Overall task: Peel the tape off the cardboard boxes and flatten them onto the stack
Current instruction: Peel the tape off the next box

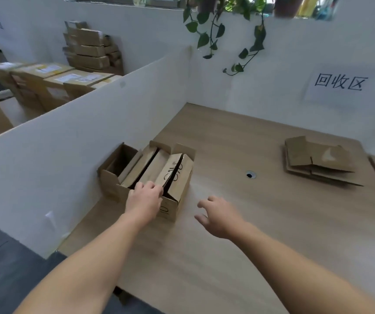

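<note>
Head view: wooden worktop (250,257) filling most of frame, white partition (86,159) running along its left edge. Open cardboard boxes (177,177) sitting at left against partition, flaps standing up. Flattened stack (318,162) lying well apart at far right. Left hand (145,200) gripping near top edge of boxes, fingers curling over it. Right hand (220,216) hovering just beside boxes, fingers spreading loosely, holding nothing.

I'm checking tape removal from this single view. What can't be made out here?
Head view:
Tape on the open boxes: too small and blurred to tell.
Fingertips of the left hand: hidden behind its own knuckles at the box edge.
Sheet count in the flattened stack: blurred.
</note>
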